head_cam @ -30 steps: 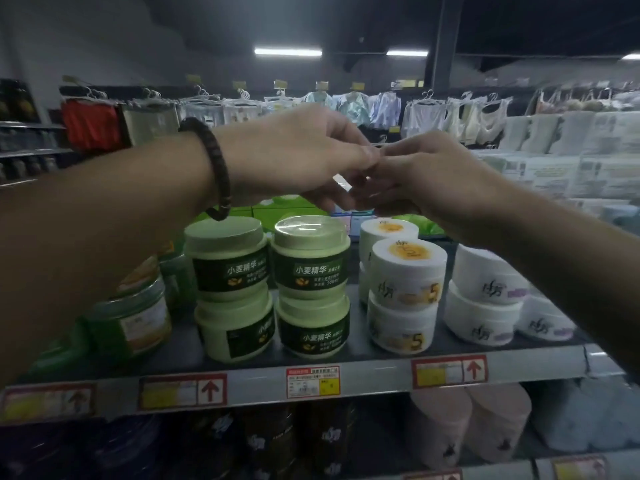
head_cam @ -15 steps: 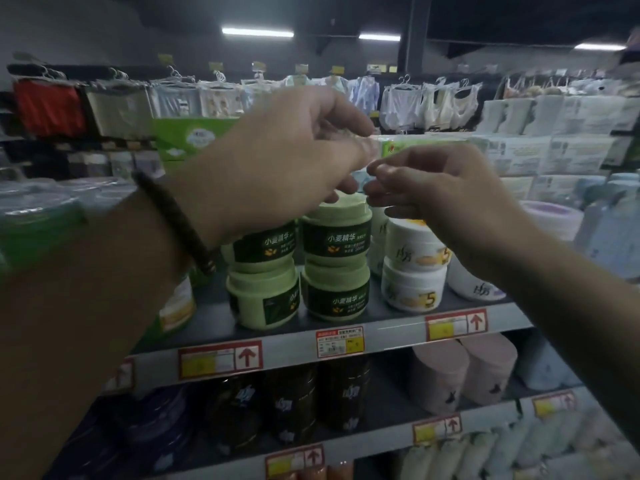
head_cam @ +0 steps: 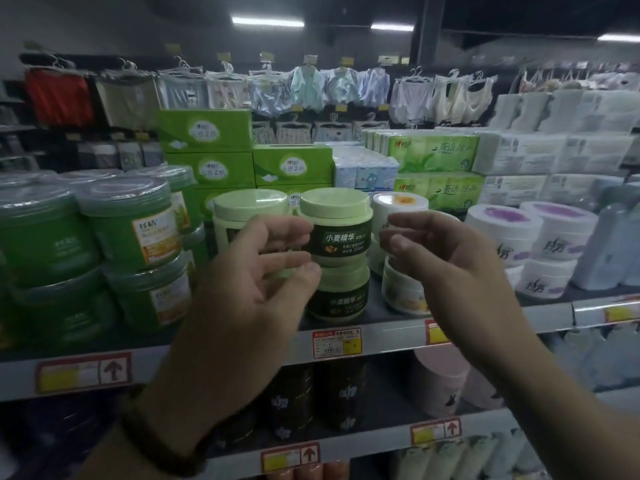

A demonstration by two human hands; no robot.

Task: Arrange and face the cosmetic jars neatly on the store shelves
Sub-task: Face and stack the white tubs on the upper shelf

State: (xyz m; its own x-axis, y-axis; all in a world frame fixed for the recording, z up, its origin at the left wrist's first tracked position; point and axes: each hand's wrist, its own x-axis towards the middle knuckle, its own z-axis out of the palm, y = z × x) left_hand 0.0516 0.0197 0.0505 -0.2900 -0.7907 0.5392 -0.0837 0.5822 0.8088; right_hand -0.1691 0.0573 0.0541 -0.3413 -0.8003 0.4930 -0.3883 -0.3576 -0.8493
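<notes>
Parted and lowered now, the left hand (head_cam: 249, 282) and right hand (head_cam: 446, 271) hover loosely curled and empty before the green jars (head_cam: 336, 237) at the shelf (head_cam: 388, 336) front edge. Facing seems about to start, probably by gripping the left stack.

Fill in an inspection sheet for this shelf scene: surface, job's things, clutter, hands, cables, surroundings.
Surface: grey shelf, price tags along its front edge.
Job's things: pale green jars stacked two high, right stack's labels facing front; white jars to their right, also stacked.
Clutter: nothing seen.
Hands: left hand and right hand in front of the jars, fingers loosely curled, holding nothing.
Cables: nothing seen.
Surroundings: green tubs at left; tissue boxes behind; garments hung beyond.
</notes>
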